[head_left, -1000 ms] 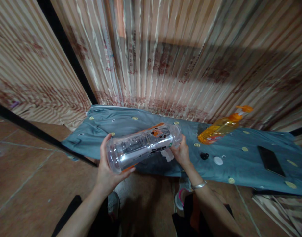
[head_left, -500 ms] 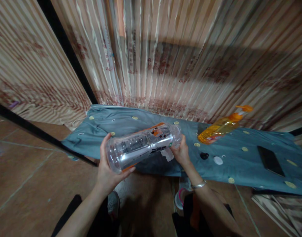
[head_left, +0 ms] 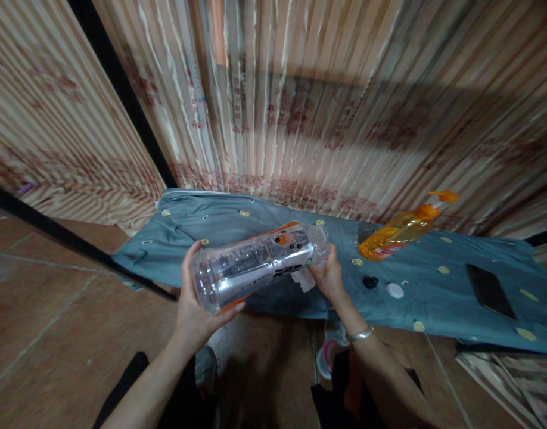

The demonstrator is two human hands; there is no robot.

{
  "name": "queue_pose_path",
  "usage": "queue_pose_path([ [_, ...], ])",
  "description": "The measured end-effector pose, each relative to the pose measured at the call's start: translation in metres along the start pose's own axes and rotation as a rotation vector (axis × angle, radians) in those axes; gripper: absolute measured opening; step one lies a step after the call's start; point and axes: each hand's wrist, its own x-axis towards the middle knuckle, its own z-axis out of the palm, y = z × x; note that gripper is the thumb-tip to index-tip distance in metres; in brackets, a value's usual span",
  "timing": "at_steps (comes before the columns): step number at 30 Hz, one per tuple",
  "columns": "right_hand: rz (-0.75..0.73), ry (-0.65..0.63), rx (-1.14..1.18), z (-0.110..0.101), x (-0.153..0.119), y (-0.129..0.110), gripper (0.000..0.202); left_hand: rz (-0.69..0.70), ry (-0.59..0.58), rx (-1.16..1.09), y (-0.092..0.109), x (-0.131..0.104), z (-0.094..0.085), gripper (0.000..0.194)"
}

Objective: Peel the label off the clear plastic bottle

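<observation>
A large clear plastic bottle (head_left: 255, 265) with a printed label lies tilted in the air, its base to the left and its neck to the right. My left hand (head_left: 195, 316) is wrapped round the base end, thumb along the lower side. Around the neck end, my right hand (head_left: 329, 277) is closed, with some fingers hidden behind the bottle. A crumpled white tissue-like piece (head_left: 304, 280) shows just below the neck beside my right hand; whether the hand holds it I cannot tell.
Patterned teal cloth (head_left: 273, 304) covers the surface below. On it are an orange pump bottle (head_left: 396, 234), a small black item (head_left: 370, 282), a white disc (head_left: 395, 291) and a dark phone (head_left: 490, 291). Black poles (head_left: 126, 101) stand left; a striped curtain (head_left: 291, 107) hangs behind.
</observation>
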Motion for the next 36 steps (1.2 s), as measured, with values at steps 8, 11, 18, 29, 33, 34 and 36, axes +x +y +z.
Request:
queue_pose_path([
  [8, 0.024, -0.007, -0.007, -0.0006, -0.0002, -0.0002, 0.066, -0.035, -0.014, -0.023, 0.0016, 0.0002, -0.0005, 0.117],
  [11, 0.026, -0.009, 0.002, -0.0004, -0.0001, -0.001, 0.066, -0.018, -0.005, -0.003, 0.0009, -0.0002, -0.0015, 0.117],
  [18, 0.019, 0.0, 0.004, 0.0001, 0.0002, -0.0006, 0.066, 0.013, -0.01, -0.014, -0.0002, 0.0, -0.0001, 0.113],
  [29, -0.021, 0.013, -0.018, 0.0005, -0.0004, 0.0021, 0.063, -0.079, 0.007, -0.048, 0.0039, 0.001, 0.0003, 0.117],
  [33, -0.024, 0.017, -0.017, 0.0008, -0.0003, 0.0029, 0.062, -0.06, -0.001, -0.038, 0.0032, 0.0012, 0.0002, 0.116],
  [34, -0.022, 0.017, -0.018, 0.0008, -0.0003, 0.0029, 0.063, -0.051, -0.005, -0.037, 0.0032, 0.0013, 0.0002, 0.116],
  [36, -0.014, 0.014, -0.017, 0.0005, -0.0005, 0.0024, 0.064, -0.035, -0.008, -0.037, 0.0035, 0.0016, 0.0004, 0.116],
])
